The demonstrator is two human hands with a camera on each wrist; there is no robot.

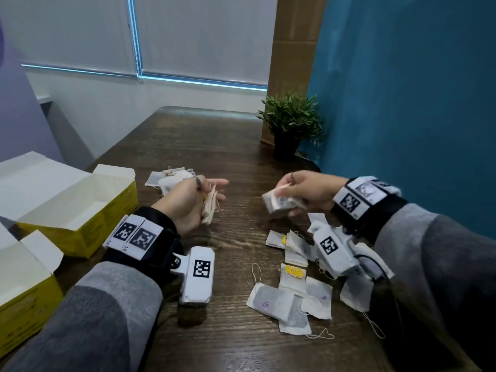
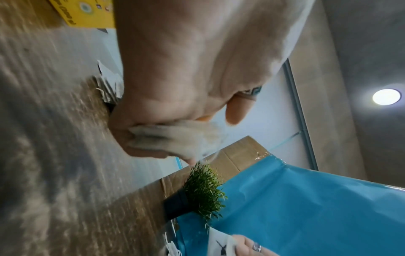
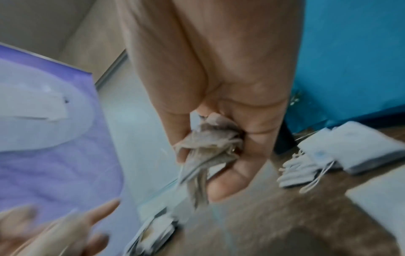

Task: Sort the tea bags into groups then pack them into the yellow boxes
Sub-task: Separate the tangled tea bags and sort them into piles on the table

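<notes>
My left hand (image 1: 200, 194) holds a small bunch of tea bags (image 1: 210, 208) above the table's middle, its index finger stretched out; the left wrist view shows the same bunch (image 2: 175, 138) under the hand. To the right, my right hand (image 1: 298, 193) grips another stack of tea bags (image 1: 277, 204), and in the right wrist view that stack (image 3: 206, 150) sits pinched between thumb and fingers. Loose tea bags (image 1: 292, 291) lie scattered at the front right. A small pile of tea bags (image 1: 167, 178) lies behind the left hand. Two open yellow boxes (image 1: 80, 218) (image 1: 24, 299) stand at the left.
A potted green plant (image 1: 291, 124) stands at the back right of the wooden table (image 1: 204, 140), against a blue wall (image 1: 408, 103) and a cardboard panel (image 1: 295, 36). Both box lids stand open toward the left edge.
</notes>
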